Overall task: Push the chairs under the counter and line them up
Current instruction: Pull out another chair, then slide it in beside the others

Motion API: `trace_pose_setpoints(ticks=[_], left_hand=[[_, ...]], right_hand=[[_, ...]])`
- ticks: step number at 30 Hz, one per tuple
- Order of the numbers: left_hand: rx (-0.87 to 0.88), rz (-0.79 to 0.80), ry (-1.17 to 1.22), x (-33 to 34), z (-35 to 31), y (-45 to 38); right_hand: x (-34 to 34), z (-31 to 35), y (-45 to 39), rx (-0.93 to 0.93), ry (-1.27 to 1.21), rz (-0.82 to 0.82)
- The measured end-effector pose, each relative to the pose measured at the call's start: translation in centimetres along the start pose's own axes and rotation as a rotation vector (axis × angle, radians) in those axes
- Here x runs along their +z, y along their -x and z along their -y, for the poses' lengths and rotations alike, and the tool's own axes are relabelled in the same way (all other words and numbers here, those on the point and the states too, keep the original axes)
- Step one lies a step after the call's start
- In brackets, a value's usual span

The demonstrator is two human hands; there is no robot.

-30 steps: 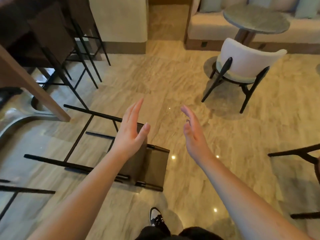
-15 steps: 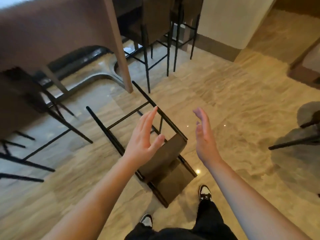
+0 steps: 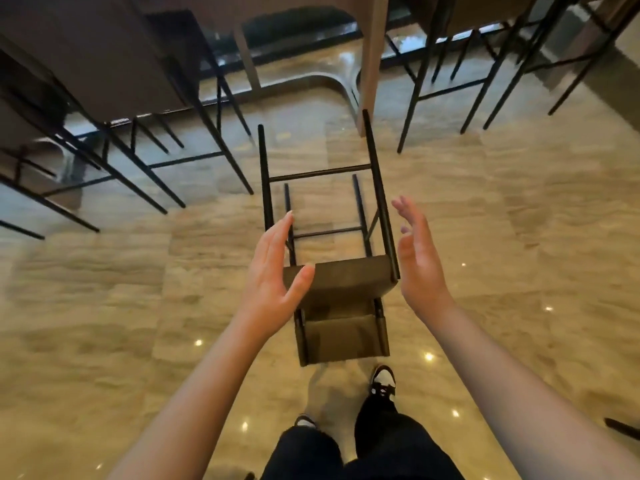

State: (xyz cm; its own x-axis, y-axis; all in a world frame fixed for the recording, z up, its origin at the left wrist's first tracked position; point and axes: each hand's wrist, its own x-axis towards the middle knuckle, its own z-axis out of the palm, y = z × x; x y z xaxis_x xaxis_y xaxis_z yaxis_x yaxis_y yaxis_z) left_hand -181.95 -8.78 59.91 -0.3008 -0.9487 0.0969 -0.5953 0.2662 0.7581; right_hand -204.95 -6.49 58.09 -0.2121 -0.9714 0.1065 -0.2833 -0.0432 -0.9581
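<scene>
Bar chair (image 3: 337, 282), frame centre, apparently tipped on the floor (image 3: 104, 306); left hand (image 3: 277, 271) and right hand (image 3: 417, 258) flank it, fingers spread, grasping nothing. Uneven grip risks legs striking the counter post (image 3: 372, 64).

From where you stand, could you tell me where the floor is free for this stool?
Free: the gap between the wooden counter post and the left black-legged stools, ahead of the brown bar stool. Crowded: right of the post, more black stool legs.
</scene>
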Motion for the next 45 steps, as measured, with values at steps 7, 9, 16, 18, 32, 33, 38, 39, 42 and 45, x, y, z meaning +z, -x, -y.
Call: trace_pose_setpoints(ticks=[7,9,16,18,32,33,38,39,42,45], left_hand=[[-0.063,0.001,-0.063,2.8,2.0,4.4],[-0.094,0.009,-0.059,3.5,3.1,6.0],[-0.133,0.034,-0.067,7.6,7.5,11.1],[-0.138,0.048,-0.112,9.7,9.9,11.8],[-0.211,0.126,-0.391,32.4,33.4,11.4],[-0.207,0.145,-0.404,34.0,35.4,11.3],[-0.115,0.303,-0.528,40.4,44.9,12.5],[-0.1,0.325,-0.537,41.5,46.7,12.9],[-0.055,0.42,-0.6,45.0,51.8,14.2],[-0.063,0.515,-0.665,48.6,56.6,15.2]], right_hand=[[1.3,-2.6,3.5,0.035,0.042,0.15],[2.2,-3.5,4.9,0.038,0.065,0.182],[4.5,-7.7,9.4,0.039,0.135,0.266],[5.3,-10.4,10.2,0.061,0.157,0.299],[12.3,-44.6,10.7,0.233,0.397,0.545],[12.8,-47.6,10.8,0.239,0.415,0.552],[15.9,-60.7,12.4,0.258,0.489,0.612],[16.7,-63.0,12.9,0.257,0.486,0.626],[18.5,-69.1,14.3,0.233,0.51,0.707],[19.4,-74.3,15.0,0.151,0.648,0.762]])
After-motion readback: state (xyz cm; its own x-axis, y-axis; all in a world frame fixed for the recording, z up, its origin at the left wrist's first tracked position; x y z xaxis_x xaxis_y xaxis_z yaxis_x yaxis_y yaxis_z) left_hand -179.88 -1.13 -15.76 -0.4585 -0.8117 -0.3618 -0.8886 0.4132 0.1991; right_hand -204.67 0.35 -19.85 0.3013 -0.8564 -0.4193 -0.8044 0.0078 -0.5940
